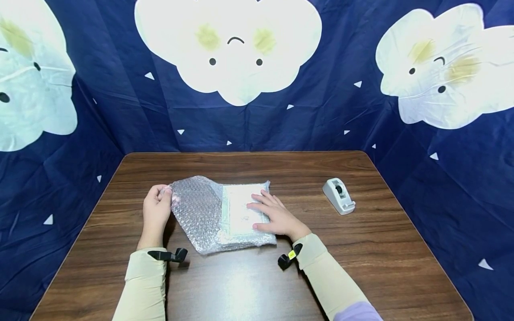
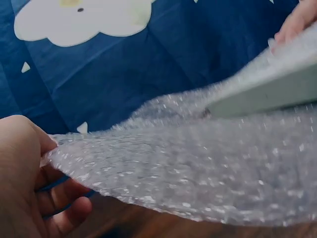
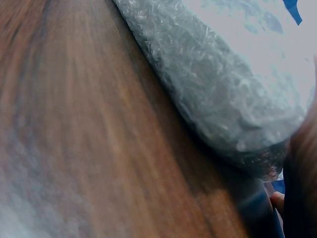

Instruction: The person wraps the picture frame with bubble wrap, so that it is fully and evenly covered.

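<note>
Bubble wrap (image 1: 196, 209) lies around the middle of the tabletop (image 1: 341, 267), between the two hands I am watching from afar. Nearest to me, two pale sleeves come in, the left sleeve (image 1: 140, 278) and the right sleeve (image 1: 331, 276), the latter turning lilac lower down. I see a dark camera band at each wrist.

On the left hand (image 1: 158, 207), the thumb and forefinger pinch the outer edge of the wrap; my left wrist view shows that flap raised off the wood. To its right, a flat box (image 1: 237, 209), white with pale green edges, lies in the wrap, which bunches along its near side. I can't tell how many layers cover its top. The right hand (image 1: 277, 218) rests over the box's right part, fingers spread and extended, gripping nothing.

Farther right, well apart from the wrap, I make out a white tape dispenser (image 1: 339, 196) on the tabletop. Beyond the far edge hangs a dark blue cloth (image 1: 245, 120) with small white triangles and large white clouds (image 1: 229, 40), their faces upside down.
</note>
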The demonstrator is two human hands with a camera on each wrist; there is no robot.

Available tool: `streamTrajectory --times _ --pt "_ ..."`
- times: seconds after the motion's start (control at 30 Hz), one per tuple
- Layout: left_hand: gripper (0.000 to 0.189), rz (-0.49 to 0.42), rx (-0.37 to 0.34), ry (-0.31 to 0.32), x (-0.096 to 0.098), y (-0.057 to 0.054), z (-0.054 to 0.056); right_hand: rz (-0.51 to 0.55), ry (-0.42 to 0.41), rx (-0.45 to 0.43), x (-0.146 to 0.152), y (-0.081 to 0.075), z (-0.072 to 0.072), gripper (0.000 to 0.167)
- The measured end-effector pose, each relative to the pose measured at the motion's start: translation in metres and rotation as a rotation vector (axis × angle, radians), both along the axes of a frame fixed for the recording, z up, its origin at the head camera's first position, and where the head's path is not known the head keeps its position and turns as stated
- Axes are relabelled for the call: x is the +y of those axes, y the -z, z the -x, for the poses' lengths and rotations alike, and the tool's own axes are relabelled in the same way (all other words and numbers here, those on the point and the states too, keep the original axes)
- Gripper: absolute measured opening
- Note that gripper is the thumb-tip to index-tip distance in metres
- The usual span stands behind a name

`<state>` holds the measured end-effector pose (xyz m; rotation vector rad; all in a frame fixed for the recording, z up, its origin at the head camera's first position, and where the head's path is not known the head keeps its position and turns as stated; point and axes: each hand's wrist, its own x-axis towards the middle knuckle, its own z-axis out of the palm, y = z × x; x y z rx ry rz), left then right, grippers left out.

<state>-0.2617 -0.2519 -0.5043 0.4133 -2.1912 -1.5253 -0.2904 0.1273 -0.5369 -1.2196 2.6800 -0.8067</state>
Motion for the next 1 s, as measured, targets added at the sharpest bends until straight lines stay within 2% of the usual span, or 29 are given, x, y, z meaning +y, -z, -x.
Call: streamTrajectory --times 0.13,0.23,0.37,0.53,0.8,1.0 --pt "0.018 -0.123 0.024 0.054 0.005 -0.011 -0.002 -0.015 0.005 0.001 0.000 -0.001 0.000 0.067" --pt "0.016 -0.178 0.048 0.091 0.012 -0.020 -0.003 -0.010 0.005 0.005 0.000 -0.001 0.000 0.067" --pt "0.016 -0.178 0.074 0.131 0.021 -0.031 -0.004 0.004 -0.002 0.003 0.001 -0.001 0.000 0.067" --pt "0.014 -0.172 0.107 0.174 0.032 -0.039 -0.003 -0.008 0.008 -0.008 0.002 0.000 0.001 0.066" --pt "0.011 -0.218 0.166 0.223 0.050 -0.045 -0.001 0.007 0.002 -0.003 0.000 -0.002 -0.001 0.066" --pt "0.008 -0.257 0.180 0.254 0.064 -0.050 0.000 0.019 -0.002 -0.004 0.000 -0.002 -0.002 0.068"
